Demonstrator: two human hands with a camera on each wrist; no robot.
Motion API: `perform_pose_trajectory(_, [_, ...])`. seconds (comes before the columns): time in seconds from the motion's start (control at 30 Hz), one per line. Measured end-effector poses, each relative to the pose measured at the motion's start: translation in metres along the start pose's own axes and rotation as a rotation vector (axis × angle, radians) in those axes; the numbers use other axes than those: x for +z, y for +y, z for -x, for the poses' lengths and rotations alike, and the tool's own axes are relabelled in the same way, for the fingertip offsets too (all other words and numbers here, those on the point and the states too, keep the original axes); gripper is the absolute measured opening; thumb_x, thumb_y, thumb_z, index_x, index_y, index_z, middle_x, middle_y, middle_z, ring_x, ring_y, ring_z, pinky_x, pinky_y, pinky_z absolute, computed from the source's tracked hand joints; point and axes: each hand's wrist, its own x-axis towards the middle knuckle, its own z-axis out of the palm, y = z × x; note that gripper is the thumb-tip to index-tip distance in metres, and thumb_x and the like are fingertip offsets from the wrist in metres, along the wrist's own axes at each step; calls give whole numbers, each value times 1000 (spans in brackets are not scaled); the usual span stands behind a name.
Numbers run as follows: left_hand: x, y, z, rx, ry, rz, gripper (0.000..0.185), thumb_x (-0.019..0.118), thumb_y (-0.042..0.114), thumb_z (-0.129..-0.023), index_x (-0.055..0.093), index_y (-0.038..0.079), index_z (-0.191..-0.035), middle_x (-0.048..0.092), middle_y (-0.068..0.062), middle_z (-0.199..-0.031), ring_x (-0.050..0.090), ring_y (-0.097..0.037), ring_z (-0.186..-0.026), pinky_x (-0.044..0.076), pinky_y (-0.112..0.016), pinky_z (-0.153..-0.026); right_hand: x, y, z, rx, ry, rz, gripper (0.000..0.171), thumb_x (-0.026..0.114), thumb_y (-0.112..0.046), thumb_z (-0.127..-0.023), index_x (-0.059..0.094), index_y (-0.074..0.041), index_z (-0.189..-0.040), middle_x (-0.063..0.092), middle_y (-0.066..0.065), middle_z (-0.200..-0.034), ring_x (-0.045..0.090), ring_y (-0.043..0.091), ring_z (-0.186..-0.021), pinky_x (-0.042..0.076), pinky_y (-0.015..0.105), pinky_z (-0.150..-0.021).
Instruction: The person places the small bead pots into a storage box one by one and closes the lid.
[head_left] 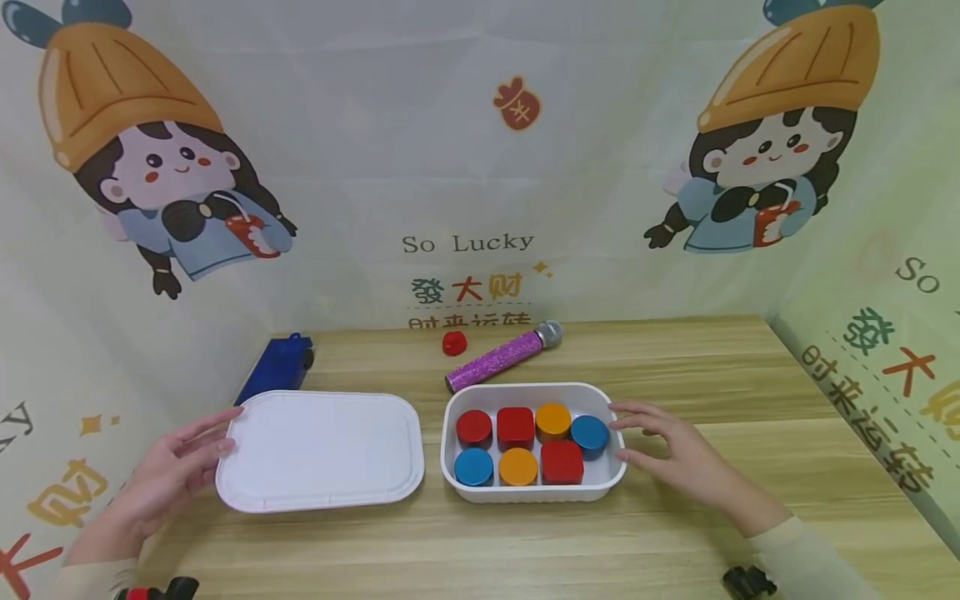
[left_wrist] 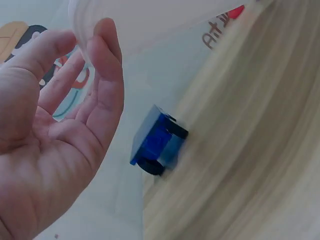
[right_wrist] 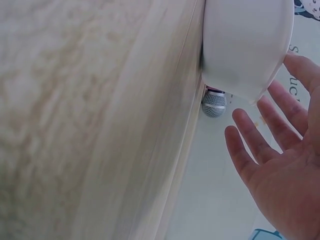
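Observation:
My left hand pinches the left end of a white rounded lid between thumb and fingers. In the left wrist view the lid is raised above the tabletop. To its right stands a white box holding several round and square blocks, among them a red square block, an orange round block and a blue round block. The right hand touches the box's right rim with its fingertips, thumb toward the near side. In the right wrist view its fingers are spread and fairly straight.
A purple glittery microphone lies just behind the box, with a small red object left of it. A blue toy vehicle stands behind the lid at the back left. Printed cloth hangs around the wooden table.

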Motion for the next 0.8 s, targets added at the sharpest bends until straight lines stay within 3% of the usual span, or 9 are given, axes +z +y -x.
perform_pose_trajectory(0.2, [14, 20, -6, 48, -50, 59, 48, 46, 0, -99, 43, 16, -144, 65, 8, -120, 67, -9, -97, 59, -26, -77, 0, 0, 0, -1, -2, 9, 32, 74, -28, -84, 68, -20, -114, 55, -3, -137, 54, 21, -124, 52, 44, -96])
perform_pose_trajectory(0.43, [58, 38, -21, 22, -48, 18, 50, 52, 6, -97, 40, 12, -146, 66, 3, -116, 69, -12, -96, 59, -27, -80, 0, 0, -1, 10, 1, -3, 32, 74, -26, -84, 68, -19, -114, 55, -1, -137, 53, 25, -126, 46, 52, -102])
perform_pose_trajectory(0.8, [139, 27, -55, 37, -57, 22, 56, 62, 10, -92, 41, 6, -143, 68, -1, -111, 69, -14, -92, 60, -31, -78, 0, -3, 0, 0, 9, 27, 32, 75, -22, -83, 68, -17, -114, 55, 0, -137, 53, 26, -127, 44, 52, -103])
